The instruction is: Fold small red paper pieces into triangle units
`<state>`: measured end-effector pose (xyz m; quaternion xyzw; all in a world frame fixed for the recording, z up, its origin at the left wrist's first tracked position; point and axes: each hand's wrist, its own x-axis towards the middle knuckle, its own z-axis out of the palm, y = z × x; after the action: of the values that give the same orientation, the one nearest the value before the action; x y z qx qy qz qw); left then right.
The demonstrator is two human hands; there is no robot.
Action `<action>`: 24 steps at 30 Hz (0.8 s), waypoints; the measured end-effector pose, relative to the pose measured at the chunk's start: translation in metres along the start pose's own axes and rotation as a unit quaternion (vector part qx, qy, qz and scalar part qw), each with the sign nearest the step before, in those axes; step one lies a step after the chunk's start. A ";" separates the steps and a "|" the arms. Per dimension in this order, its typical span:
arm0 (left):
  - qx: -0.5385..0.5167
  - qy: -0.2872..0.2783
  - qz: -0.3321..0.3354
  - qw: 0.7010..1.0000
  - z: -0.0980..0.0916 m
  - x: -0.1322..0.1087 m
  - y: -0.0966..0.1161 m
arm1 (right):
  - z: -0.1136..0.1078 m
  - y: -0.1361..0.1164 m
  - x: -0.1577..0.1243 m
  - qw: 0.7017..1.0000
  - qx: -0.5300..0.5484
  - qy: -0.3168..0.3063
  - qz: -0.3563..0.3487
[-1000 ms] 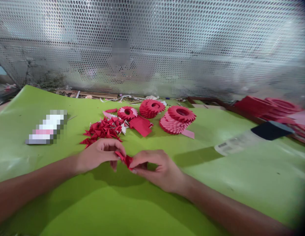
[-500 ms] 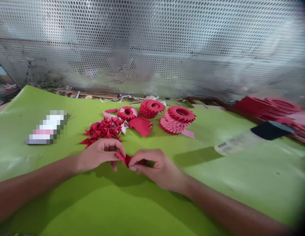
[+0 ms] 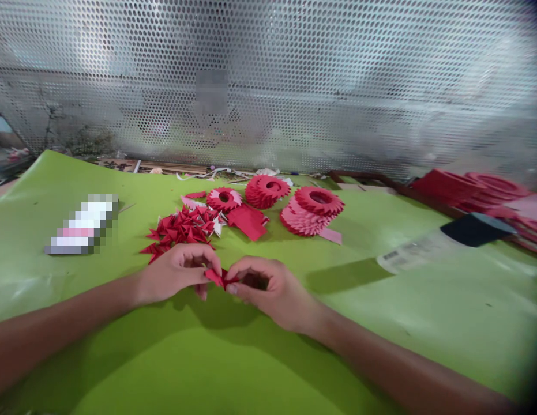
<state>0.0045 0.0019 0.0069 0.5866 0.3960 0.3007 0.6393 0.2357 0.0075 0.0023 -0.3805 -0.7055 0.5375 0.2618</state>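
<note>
A shiny green tabletop (image 3: 216, 369) is at the front, with two bare hands over it. The left hand (image 3: 175, 275) and the right hand (image 3: 274, 293) are close to each other, and between their fingertips is a small bit of folded red paper (image 3: 214, 277). The left grip is pinched on one end of it, and the right grip is pinched on the other end. It is too small to tell if it is one piece or two. Just past the left hand sits a heap of pointy red paper bits (image 3: 181, 226), with some white showing on its right side. A thing hidden by blurry squares (image 3: 83, 226) is over to the left, and a clear tube (image 3: 417, 252) with a dark end (image 3: 476, 229) is well off to the right. Past the heap are a flat bit of red paper (image 3: 250, 223), a pink stack with a red top (image 3: 305, 220), a small red and pink ring (image 3: 213, 199) and a red ring (image 3: 259, 196). Far back on the right are more red round things (image 3: 445, 187), and behind it all is a shiny wall full of little holes (image 3: 272, 115)
</note>
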 end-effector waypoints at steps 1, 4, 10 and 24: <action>0.000 0.001 0.000 1.000 0.000 0.000 0.000 | 0.000 0.000 0.000 1.000 -0.001 -0.002 0.000; 0.003 0.001 0.005 1.000 0.000 -0.001 -0.001 | 0.000 -0.003 0.001 1.000 0.005 -0.001 -0.004; 0.018 0.007 -0.003 1.000 0.001 0.000 -0.005 | -0.001 -0.004 0.003 0.998 0.032 0.045 -0.029; 0.200 -0.047 0.028 0.978 0.007 -0.005 -0.006 | 0.006 0.000 0.003 0.998 0.059 -0.005 0.008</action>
<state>0.0073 -0.0069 0.0015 0.7269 0.4011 0.2048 0.5185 0.2295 0.0064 0.0004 -0.3675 -0.6706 0.5824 0.2757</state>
